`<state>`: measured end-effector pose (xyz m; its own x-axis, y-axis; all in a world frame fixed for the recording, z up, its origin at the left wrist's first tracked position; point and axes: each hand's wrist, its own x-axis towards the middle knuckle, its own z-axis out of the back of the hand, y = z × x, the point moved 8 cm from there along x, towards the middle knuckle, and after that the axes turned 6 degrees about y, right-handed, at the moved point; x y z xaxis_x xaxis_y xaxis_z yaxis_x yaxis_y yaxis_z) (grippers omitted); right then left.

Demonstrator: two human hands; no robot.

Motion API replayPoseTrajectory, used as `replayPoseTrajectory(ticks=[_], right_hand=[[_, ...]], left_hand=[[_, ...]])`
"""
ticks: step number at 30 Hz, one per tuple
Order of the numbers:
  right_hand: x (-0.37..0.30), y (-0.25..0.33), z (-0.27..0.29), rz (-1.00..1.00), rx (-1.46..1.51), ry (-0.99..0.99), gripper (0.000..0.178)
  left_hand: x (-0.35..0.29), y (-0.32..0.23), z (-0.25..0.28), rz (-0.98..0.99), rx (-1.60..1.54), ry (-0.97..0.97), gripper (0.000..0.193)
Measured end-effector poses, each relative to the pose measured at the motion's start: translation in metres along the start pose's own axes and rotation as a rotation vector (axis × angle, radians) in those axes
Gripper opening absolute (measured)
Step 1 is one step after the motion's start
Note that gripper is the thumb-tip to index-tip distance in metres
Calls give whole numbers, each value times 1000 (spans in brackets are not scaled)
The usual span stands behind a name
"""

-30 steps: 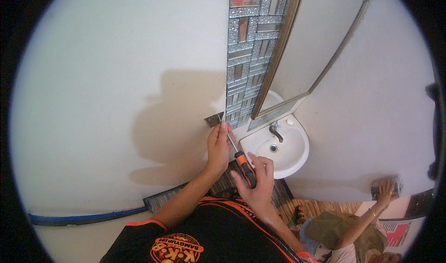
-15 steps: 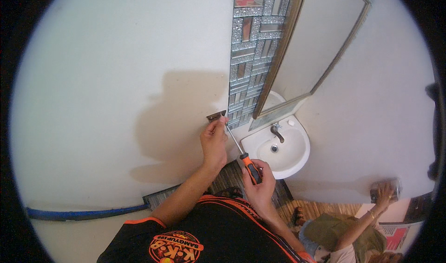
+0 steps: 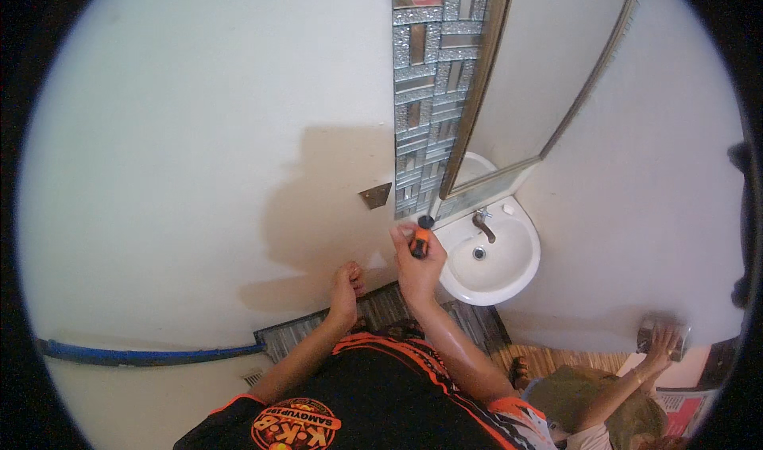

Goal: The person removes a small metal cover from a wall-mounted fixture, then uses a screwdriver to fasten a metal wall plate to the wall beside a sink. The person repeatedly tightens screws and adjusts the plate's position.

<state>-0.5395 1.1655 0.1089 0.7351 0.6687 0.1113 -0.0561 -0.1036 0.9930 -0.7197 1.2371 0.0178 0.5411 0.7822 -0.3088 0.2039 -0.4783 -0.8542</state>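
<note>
My right hand (image 3: 420, 274) is closed around the orange and black handle of a screwdriver (image 3: 421, 242), raised in front of the wall beside the sink. Its pale shaft points away from me, toward the mirror's lower corner. Lower and to the left, my left hand (image 3: 346, 289) hovers before the wall with its fingers curled together; whatever they might hold is hidden. A small brown rectangular wall box (image 3: 375, 196) is set in the white wall next to the tile strip. Neither hand touches it.
A white sink (image 3: 509, 279) with a dark tap (image 3: 484, 226) stands to the right, below a framed mirror (image 3: 548, 77). Silver mosaic tile (image 3: 413, 81) runs up the wall. A blue hose (image 3: 159, 355) lies left. At lower right, another person's hand (image 3: 661, 351) presses a dark block-like object on the wall.
My left hand has drawn back from the wall box, down and toward me. My right hand has lifted the screwdriver, swinging its shaft away from the box.
</note>
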Motion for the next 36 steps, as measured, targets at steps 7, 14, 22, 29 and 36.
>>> replayPoseTrajectory(ticks=[7, 14, 22, 29, 36], right_hand=[[25, 2, -42, 105, 38, -89, 23], [41, 14, -35, 213, -69, -156, 15], [46, 35, -27, 316, -188, -167, 24], [25, 19, -14, 162, -322, -11, 38], [-58, 18, 11, 98, -297, 256, 29]], left_hand=[[-12, -2, 33, -1, 61, -33, 36], [-26, 2, 40, 64, 80, -37, 38], [-27, 5, 23, 126, 148, 62, 39], [12, -52, 1, -143, 346, 86, 39], [35, -82, -62, -219, 443, 221, 47]])
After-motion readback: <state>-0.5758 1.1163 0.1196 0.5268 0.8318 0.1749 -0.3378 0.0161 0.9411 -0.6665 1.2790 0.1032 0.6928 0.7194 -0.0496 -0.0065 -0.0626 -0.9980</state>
